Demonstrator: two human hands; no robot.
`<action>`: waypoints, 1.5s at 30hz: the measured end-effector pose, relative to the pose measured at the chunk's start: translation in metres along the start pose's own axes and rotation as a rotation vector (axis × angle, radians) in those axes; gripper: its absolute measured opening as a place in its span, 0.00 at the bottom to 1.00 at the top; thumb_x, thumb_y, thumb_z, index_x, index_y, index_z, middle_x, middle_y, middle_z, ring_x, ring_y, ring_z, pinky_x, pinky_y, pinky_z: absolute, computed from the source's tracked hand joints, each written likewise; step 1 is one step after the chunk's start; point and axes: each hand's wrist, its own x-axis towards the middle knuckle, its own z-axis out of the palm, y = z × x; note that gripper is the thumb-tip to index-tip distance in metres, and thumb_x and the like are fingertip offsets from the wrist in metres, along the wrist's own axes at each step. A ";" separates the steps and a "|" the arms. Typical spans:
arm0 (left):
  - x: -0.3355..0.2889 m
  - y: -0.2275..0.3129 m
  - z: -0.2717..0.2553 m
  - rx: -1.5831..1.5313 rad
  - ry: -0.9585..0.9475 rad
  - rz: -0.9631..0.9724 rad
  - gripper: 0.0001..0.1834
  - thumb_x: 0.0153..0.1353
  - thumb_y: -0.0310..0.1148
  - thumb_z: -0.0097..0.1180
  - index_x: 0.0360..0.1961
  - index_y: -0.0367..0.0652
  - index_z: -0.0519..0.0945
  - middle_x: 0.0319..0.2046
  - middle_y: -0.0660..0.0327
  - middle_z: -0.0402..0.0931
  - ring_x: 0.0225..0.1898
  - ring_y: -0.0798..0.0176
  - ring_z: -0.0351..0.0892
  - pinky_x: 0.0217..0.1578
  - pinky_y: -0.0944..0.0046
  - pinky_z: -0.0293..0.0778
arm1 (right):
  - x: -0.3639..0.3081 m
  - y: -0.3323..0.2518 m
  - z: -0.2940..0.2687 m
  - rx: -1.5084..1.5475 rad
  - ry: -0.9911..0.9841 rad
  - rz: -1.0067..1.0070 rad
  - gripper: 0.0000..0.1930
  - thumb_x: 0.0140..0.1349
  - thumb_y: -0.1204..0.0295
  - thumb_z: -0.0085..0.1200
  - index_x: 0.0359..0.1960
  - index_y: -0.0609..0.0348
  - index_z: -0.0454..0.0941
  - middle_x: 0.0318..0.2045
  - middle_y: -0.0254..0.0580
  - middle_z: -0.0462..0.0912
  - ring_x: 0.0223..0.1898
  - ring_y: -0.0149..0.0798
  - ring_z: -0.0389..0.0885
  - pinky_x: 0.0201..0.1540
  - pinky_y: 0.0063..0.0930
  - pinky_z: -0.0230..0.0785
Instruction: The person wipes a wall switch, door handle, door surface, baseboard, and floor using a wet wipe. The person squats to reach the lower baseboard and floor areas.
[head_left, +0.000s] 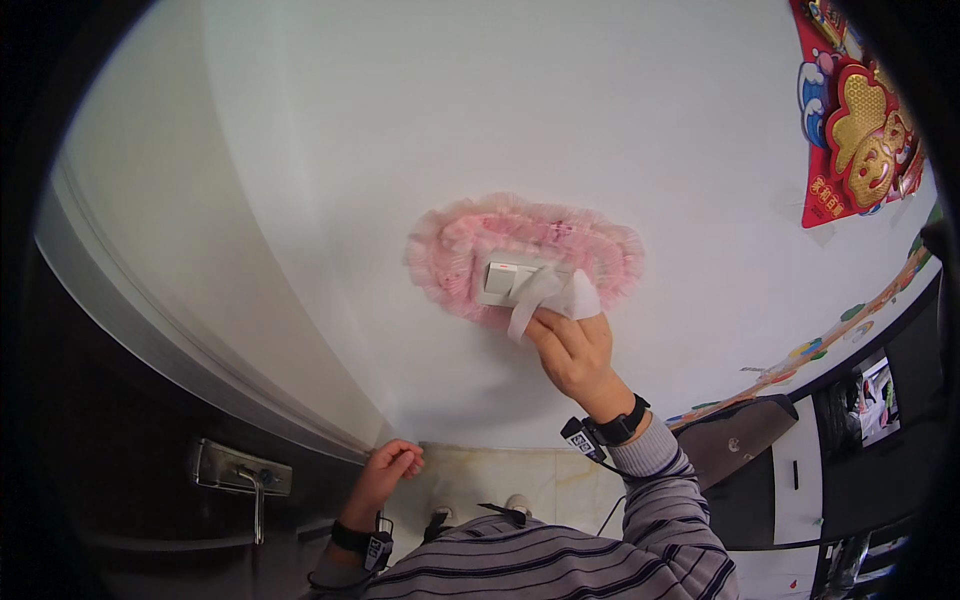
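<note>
My right hand (577,352) is closed on a thin white wipe (572,297), pressing it to the right part of a light switch (500,279) on the wall. The wipe covers much of the switch plate, and one end hangs below my fingers. A ruffled pink lace cover (452,262) surrounds the plate as an oval. Low on the left, my left hand (388,472) hangs away from the wall with its fingers curled in, and nothing shows in it.
A dark door (110,430) with a metal handle (243,470) stands at the left. A red and gold decoration (860,135) hangs on the upper right wall. At the lower right are a brown padded object (738,440) and a white drawer front (797,490). Below lies a tiled floor (570,485).
</note>
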 end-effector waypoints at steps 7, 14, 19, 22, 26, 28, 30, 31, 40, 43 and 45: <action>0.002 0.000 0.002 -0.020 -0.012 0.009 0.09 0.73 0.29 0.47 0.46 0.39 0.78 0.36 0.64 0.79 0.35 0.73 0.75 0.37 0.70 0.72 | -0.033 -0.033 -0.015 0.435 -0.351 -0.075 0.11 0.50 0.74 0.62 0.37 0.58 0.80 0.35 0.38 0.79 0.35 0.42 0.80 0.35 0.35 0.73; 0.000 0.006 0.005 0.001 -0.027 0.013 0.09 0.73 0.29 0.46 0.46 0.39 0.78 0.36 0.63 0.79 0.34 0.73 0.74 0.37 0.71 0.72 | -0.010 -0.011 -0.059 0.739 0.136 0.802 0.07 0.58 0.85 0.56 0.37 0.63 0.79 0.33 0.39 0.79 0.28 0.29 0.76 0.27 0.20 0.66; -0.005 0.018 0.014 0.002 -0.040 0.050 0.10 0.74 0.32 0.47 0.44 0.38 0.77 0.34 0.64 0.77 0.34 0.71 0.72 0.39 0.69 0.71 | 0.035 0.003 -0.062 -0.017 0.296 0.172 0.14 0.45 0.86 0.63 0.35 0.60 0.82 0.37 0.44 0.80 0.30 0.40 0.78 0.28 0.25 0.69; -0.013 0.021 0.012 0.053 -0.032 0.065 0.10 0.74 0.33 0.47 0.45 0.38 0.77 0.36 0.64 0.77 0.35 0.72 0.72 0.39 0.69 0.72 | 0.035 -0.003 -0.022 -0.091 0.117 0.131 0.18 0.44 0.79 0.64 0.41 0.57 0.85 0.43 0.41 0.82 0.39 0.44 0.79 0.38 0.35 0.73; -0.026 0.010 0.004 -0.001 0.051 0.009 0.10 0.74 0.33 0.48 0.46 0.39 0.77 0.36 0.64 0.78 0.35 0.73 0.73 0.38 0.71 0.72 | 0.008 -0.003 0.009 -0.236 0.059 -0.004 0.17 0.50 0.75 0.61 0.44 0.52 0.88 0.52 0.39 0.81 0.53 0.46 0.76 0.55 0.43 0.68; -0.038 0.001 0.000 -0.010 0.071 0.040 0.10 0.74 0.34 0.47 0.47 0.41 0.77 0.37 0.66 0.78 0.35 0.73 0.73 0.39 0.71 0.72 | -0.004 0.001 0.013 -0.227 0.005 -0.089 0.15 0.54 0.74 0.59 0.44 0.51 0.88 0.52 0.35 0.82 0.59 0.47 0.74 0.60 0.44 0.66; -0.052 -0.006 -0.006 -0.017 0.099 0.033 0.10 0.74 0.33 0.47 0.48 0.41 0.77 0.37 0.66 0.78 0.37 0.73 0.73 0.40 0.71 0.71 | -0.010 0.004 0.012 -0.302 -0.049 -0.161 0.14 0.59 0.74 0.57 0.47 0.49 0.87 0.52 0.34 0.82 0.59 0.46 0.75 0.58 0.42 0.66; -0.061 -0.009 -0.007 -0.005 0.106 0.011 0.10 0.74 0.33 0.47 0.49 0.41 0.77 0.38 0.66 0.78 0.37 0.73 0.73 0.40 0.71 0.71 | -0.009 0.006 0.012 -0.280 -0.018 -0.136 0.14 0.61 0.73 0.57 0.48 0.48 0.87 0.49 0.33 0.84 0.57 0.46 0.76 0.57 0.41 0.65; -0.138 -0.012 0.047 -0.003 0.411 0.036 0.10 0.74 0.33 0.47 0.48 0.42 0.77 0.38 0.67 0.79 0.37 0.73 0.74 0.40 0.70 0.72 | -0.003 -0.001 0.004 -0.020 0.071 -0.124 0.08 0.63 0.76 0.56 0.43 0.55 0.84 0.47 0.40 0.86 0.51 0.46 0.82 0.55 0.38 0.65; -0.167 -0.025 0.073 -0.052 0.541 0.053 0.10 0.74 0.34 0.47 0.48 0.42 0.77 0.38 0.67 0.79 0.36 0.73 0.74 0.39 0.70 0.73 | -0.025 -0.016 0.011 0.351 0.151 -0.146 0.08 0.60 0.80 0.56 0.40 0.57 0.82 0.38 0.43 0.87 0.38 0.46 0.84 0.41 0.36 0.71; -0.185 -0.036 0.083 -0.060 0.613 -0.019 0.10 0.74 0.34 0.47 0.47 0.42 0.78 0.37 0.67 0.79 0.36 0.73 0.74 0.38 0.71 0.73 | -0.050 -0.038 0.020 0.647 0.028 -0.061 0.07 0.61 0.80 0.56 0.40 0.59 0.82 0.33 0.45 0.85 0.31 0.43 0.83 0.33 0.32 0.71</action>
